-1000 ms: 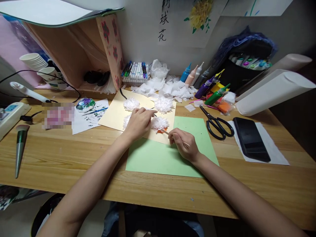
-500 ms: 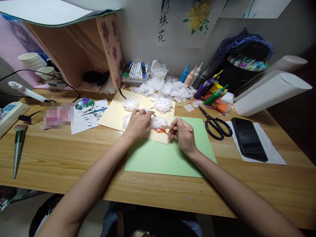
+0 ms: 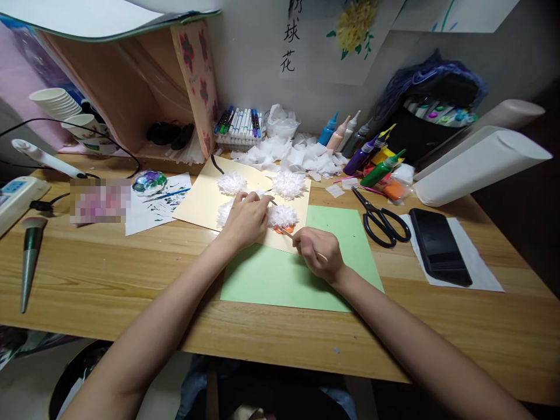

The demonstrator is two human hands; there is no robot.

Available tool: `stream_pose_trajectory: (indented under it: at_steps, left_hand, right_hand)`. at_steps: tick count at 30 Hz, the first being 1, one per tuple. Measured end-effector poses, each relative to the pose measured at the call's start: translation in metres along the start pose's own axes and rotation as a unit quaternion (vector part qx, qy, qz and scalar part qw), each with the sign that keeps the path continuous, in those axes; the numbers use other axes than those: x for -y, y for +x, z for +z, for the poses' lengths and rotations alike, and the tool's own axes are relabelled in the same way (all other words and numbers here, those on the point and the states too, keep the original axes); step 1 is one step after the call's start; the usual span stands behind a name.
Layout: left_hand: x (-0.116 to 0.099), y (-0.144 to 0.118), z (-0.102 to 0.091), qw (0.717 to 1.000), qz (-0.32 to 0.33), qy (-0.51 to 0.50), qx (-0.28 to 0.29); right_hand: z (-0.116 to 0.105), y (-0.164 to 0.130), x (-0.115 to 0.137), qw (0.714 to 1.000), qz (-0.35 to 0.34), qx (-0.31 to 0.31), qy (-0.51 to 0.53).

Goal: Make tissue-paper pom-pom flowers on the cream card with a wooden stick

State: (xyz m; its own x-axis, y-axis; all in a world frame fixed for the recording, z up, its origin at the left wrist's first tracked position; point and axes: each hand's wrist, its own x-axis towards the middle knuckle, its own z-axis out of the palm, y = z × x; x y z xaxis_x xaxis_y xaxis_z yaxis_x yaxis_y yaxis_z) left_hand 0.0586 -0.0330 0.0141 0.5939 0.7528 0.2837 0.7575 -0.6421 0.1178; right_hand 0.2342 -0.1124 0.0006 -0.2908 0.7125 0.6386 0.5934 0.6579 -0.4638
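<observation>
thin wooden stick [image 3: 292, 237] pinched in the right hand [image 3: 318, 254], fingers clenched around it, tip pointing up-left to the base of a fluffy white tissue-paper pom-pom flower [image 3: 283, 216] where an orange paint blob [image 3: 284, 230] shows. stick tip just beside that blob; whether it touches cannot be told. left hand [image 3: 245, 219] lies palm down just left of the stick tip, fingers curled loosely and pressing on the cream yellow paper sheet [image 3: 205, 198], fingertips touching the same flower; it grasps nothing that shows. two more white tissue flowers [image 3: 288, 184] sit beyond the left fingers on the cream sheet, another partly hidden under the left hand. right hand rests on a light green paper sheet [image 3: 350, 233] that overlaps the cream sheet's near corner. right of the right fingers: black-handled scissors [image 3: 381, 219], then a black phone [image 3: 440, 246] on white paper. beyond the fingers: pile of white tissue scraps [image 3: 297, 156], row of coloured paint squeeze bottles [image 3: 367, 153], tray of marker pens [image 3: 240, 125]. far left of the left fingers: round paint palette [image 3: 149, 182], green-handled brush [image 3: 28, 262]. all on a wooden desk [image 3: 131, 274].
</observation>
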Motion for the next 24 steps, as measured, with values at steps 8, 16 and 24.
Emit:
stream_pose_trajectory:
  at_steps: [8, 16, 24]
  left_hand:
    - [0.0, 0.0, 0.0, 1.0, 0.001, -0.01, -0.001]
    - [0.0, 0.0, 0.0, 1.0, -0.004, -0.015, 0.005]
    - [0.0, 0.0, -0.001, 1.0, -0.002, -0.008, 0.007]
  right_hand:
    - [0.002, -0.002, 0.002, 0.995, 0.1, -0.006, 0.027]
    - [0.005, 0.015, 0.007, 0.964, 0.247, -0.039, 0.088]
    - [0.005, 0.056, 0.006, 0.934, 0.334, 0.014, 0.127]
